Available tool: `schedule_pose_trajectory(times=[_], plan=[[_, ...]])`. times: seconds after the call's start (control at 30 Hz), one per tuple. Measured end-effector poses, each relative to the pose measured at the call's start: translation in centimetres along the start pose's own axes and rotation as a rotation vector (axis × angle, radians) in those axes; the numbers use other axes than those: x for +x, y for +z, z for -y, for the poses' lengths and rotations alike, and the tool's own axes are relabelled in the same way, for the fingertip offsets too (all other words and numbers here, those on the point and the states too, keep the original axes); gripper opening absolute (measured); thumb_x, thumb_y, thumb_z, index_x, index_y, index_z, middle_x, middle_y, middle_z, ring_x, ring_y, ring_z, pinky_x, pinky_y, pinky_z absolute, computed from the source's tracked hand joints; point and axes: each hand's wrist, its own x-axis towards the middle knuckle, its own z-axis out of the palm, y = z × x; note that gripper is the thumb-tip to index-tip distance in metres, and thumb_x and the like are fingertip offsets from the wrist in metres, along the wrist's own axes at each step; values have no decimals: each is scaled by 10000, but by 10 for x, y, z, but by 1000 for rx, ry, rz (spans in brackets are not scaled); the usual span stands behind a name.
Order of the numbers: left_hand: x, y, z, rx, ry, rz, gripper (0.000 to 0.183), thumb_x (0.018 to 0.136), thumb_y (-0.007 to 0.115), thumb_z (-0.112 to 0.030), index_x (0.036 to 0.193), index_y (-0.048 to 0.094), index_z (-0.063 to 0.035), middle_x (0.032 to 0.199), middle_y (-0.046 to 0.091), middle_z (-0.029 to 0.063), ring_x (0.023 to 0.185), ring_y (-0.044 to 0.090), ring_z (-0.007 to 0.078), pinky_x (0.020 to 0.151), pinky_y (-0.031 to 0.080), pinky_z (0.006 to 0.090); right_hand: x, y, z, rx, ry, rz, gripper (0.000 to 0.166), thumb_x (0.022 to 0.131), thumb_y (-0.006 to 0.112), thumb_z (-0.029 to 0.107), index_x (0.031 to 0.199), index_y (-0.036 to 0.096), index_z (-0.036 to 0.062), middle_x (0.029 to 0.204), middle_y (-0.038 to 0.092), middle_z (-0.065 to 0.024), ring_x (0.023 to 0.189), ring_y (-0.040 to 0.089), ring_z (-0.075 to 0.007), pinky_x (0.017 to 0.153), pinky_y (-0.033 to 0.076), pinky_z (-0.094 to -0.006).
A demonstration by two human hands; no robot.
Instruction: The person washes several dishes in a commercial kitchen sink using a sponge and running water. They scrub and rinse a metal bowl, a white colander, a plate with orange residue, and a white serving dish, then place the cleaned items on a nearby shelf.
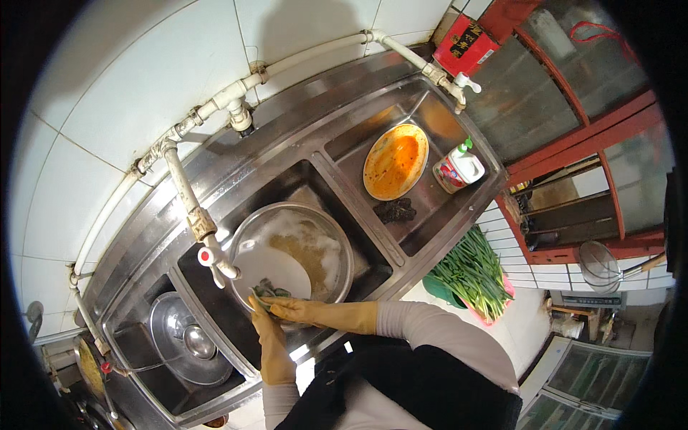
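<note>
My left hand (270,337) and my right hand (298,312) meet at the near left rim of a round steel basin (348,244). Between them is a crumpled grey-green cloth or scouring pad (271,289), gripped by the fingers of both hands. Foamy, cloudy water (309,247) fills much of the basin. Inside it, a white plate or shallow dish (274,266) lies partly under the cloth. The basin stands in the middle compartment of a stainless steel sink (371,231), below a tap with a white handle (212,258).
In the right compartment lie an orange-stained oval plate (396,161), a pump bottle (459,169) and a dark scourer or rag (395,210). The left compartment holds a steel lid or pan (172,328) and a ladle (200,342). Green stalks (475,274) lie beyond the sink's right front edge.
</note>
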Motion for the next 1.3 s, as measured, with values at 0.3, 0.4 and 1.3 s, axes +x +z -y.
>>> schedule_pose_trajectory(times=[0.3,0.4,1.3], plan=[[-15,-10,-8,296,123,-85,419,876,659,-272,1173,559,6,1013,644,121,860,621,208,755,500,342,19,-32,-50,-622,189,-263,597,981,410,426,1532,203,323,1557,215,-221,1427,202,-420,1155,99,-560],[-29,0,-17,380,19,-30,363,857,638,-138,1165,524,16,1089,609,169,954,625,265,832,526,396,20,-68,-84,-775,366,-304,582,977,394,408,1526,211,347,1565,218,-194,1437,148,-443,1142,55,-603],[-15,-13,-7,238,-224,194,363,893,537,-79,1252,499,-47,1165,598,118,1005,632,275,818,562,448,4,0,33,410,64,-89,504,964,495,69,1454,434,172,1385,488,-91,1163,513,-169,1005,418,-300]])
